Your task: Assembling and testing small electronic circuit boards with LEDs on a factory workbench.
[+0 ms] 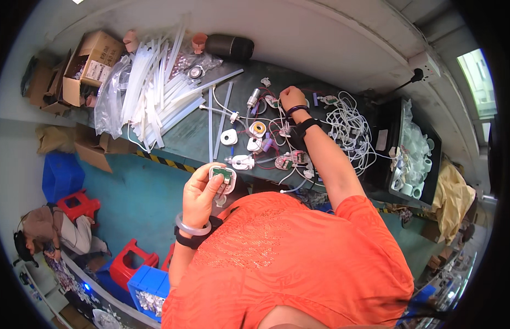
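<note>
My left hand (198, 198) pinches a white plastic housing (230, 187) with a green circuit board (222, 174) inside, held up at the table's near edge. Across the table my right hand (292, 100) is closed, its fingertips largely hidden, beside a small board with red wires (272, 102). What it grips, if anything, I cannot make out. Left of it lies a silver cylinder (254, 98). Between my hands are a white housing with a yellow ring (258, 129), a round-holed white cover (228, 137) and a white assembly (243, 162).
White cables (348, 129) lie tangled right of my right arm, beside a black bin (382, 159) of translucent plastic parts (415, 164). Pale plastic strips (151, 93) are heaped left, near a cardboard box (93, 63). A dark bottle-like cylinder (229, 47) lies behind. Another person (52, 227) sits lower left.
</note>
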`<control>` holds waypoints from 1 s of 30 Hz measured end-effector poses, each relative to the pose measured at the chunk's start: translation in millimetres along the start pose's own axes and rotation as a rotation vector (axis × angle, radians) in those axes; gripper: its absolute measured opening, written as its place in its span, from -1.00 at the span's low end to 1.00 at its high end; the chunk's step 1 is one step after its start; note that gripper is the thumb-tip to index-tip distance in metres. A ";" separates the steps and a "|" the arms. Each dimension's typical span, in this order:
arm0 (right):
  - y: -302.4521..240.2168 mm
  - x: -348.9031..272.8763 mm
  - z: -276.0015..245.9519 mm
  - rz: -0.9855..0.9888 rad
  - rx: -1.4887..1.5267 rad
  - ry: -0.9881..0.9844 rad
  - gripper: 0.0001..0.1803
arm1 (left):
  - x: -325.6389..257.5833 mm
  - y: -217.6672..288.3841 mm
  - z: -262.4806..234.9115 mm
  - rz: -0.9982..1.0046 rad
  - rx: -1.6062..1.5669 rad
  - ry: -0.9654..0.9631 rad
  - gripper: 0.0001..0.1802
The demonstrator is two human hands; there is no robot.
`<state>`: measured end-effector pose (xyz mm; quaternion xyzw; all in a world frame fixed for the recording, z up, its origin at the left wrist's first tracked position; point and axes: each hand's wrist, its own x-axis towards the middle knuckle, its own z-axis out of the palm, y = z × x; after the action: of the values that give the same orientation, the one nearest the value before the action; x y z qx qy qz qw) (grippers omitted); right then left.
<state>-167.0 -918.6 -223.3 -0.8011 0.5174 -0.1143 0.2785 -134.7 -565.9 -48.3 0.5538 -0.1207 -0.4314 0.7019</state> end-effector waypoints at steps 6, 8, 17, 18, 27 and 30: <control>-7.2 0.5 1.3 0.079 -0.177 -0.207 -0.59 | -6.8 3.5 7.3 -0.038 -0.016 -0.054 -0.74; 0.9 7.2 10.4 0.108 -0.141 -0.218 -0.42 | -8.7 1.4 5.7 -0.051 -0.028 -0.063 -0.74; 0.3 -16.3 4.8 0.015 0.601 -0.053 -0.70 | -23.3 -0.1 2.7 -0.067 0.015 -0.002 -0.73; -16.0 -39.5 -17.6 0.014 0.876 -0.209 -0.74 | -23.6 -1.1 0.7 -0.062 0.007 0.007 -0.73; -66.7 -197.9 -161.1 -0.607 0.574 -0.963 -0.86 | -18.4 -8.5 8.1 -0.222 -0.001 -0.191 -0.70; -62.3 -200.1 -164.9 -0.559 0.604 -0.923 -0.86 | -15.9 -17.3 14.4 -0.178 0.054 -0.268 -0.69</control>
<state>-284.8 -774.7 -32.0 -0.7588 0.0589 0.0339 0.6477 -161.7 -564.1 -53.5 0.5183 -0.1753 -0.5587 0.6233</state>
